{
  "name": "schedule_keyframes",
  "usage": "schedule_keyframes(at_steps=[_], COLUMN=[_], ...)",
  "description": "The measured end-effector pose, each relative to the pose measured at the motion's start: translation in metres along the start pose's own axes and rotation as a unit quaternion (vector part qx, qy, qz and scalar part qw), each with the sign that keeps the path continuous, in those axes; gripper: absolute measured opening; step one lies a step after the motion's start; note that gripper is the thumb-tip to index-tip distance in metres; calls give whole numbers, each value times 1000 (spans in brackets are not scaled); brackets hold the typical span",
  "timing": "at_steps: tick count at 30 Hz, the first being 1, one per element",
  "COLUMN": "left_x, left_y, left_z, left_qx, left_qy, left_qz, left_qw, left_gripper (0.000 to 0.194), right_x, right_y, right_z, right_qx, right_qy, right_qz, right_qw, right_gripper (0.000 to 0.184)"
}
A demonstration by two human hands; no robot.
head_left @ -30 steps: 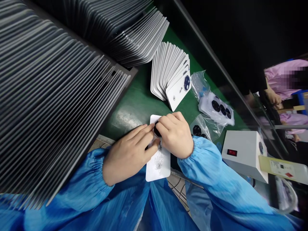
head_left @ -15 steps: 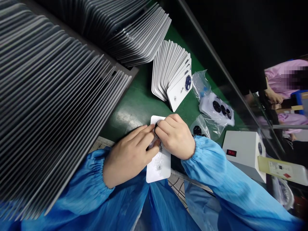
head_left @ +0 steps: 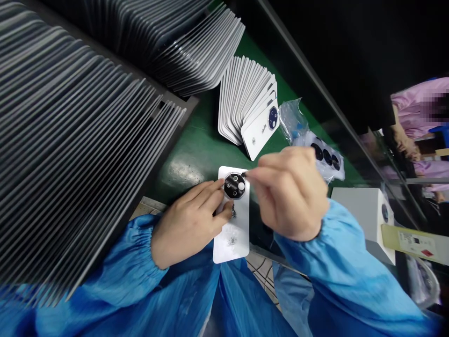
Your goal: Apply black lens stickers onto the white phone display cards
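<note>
A white phone back cover (head_left: pixel 234 234) lies on the green mat in front of me. A round black camera ring (head_left: pixel 235 185) sits near its top end. My left hand (head_left: pixel 187 223) rests on the cover's left side, fingers pressed beside the ring. My right hand (head_left: pixel 291 196) hovers to the right of the ring, blurred by motion, with thumb and fingers pinched together near the ring's edge. What the pinch holds, if anything, is too small to make out.
A fanned row of white covers (head_left: pixel 245 105) stands behind. Two large racks of grey sheets (head_left: pixel 80 131) fill the left. Plastic bags with black camera rings (head_left: pixel 322 157) lie at the right, by a white box (head_left: pixel 365 210). Another person in pink (head_left: pixel 421 117) works far right.
My right hand has lifted off the camera ring and drawn away to the right, uncovering the ring. The left hand has stayed on the cover.
</note>
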State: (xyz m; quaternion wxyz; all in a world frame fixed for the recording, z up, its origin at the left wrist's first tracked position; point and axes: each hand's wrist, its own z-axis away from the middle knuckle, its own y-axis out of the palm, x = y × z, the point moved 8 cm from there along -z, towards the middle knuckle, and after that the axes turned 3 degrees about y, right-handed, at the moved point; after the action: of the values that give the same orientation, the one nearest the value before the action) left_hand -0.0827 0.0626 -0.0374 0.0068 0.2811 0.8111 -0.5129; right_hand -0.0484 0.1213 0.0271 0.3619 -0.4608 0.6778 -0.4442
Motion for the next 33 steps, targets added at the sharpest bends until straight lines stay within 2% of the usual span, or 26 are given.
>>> schedule_keyframes(at_steps=[2, 6, 9, 19, 27, 33], left_x=[0, 0, 0, -1, -1, 0], left_y=[0, 1, 2, 4, 0, -3], left_z=[1, 5, 7, 6, 3, 2], left_qx=[-5, -7, -5, -6, -6, -10], left_qy=[7, 19, 19, 16, 11, 7], left_qz=[0, -1, -4, -8, -6, -11], left_qw=[1000, 1000, 1000, 1000, 1000, 1000], left_gripper=[20, 23, 23, 24, 20, 17], right_x=[-7, -14, -14, -7, 14, 21], right_y=[-1, 35, 47, 48, 43, 47], right_z=[2, 20, 27, 20, 10, 14], right_qx=[-4, 85, 89, 97, 63, 50], right_qy=[30, 70, 81, 52, -42, -73], right_qz=[-23, -46, -49, -23, 41, 43], right_qw=[999, 993, 992, 994, 996, 995], right_gripper=[14, 15, 16, 20, 29, 30])
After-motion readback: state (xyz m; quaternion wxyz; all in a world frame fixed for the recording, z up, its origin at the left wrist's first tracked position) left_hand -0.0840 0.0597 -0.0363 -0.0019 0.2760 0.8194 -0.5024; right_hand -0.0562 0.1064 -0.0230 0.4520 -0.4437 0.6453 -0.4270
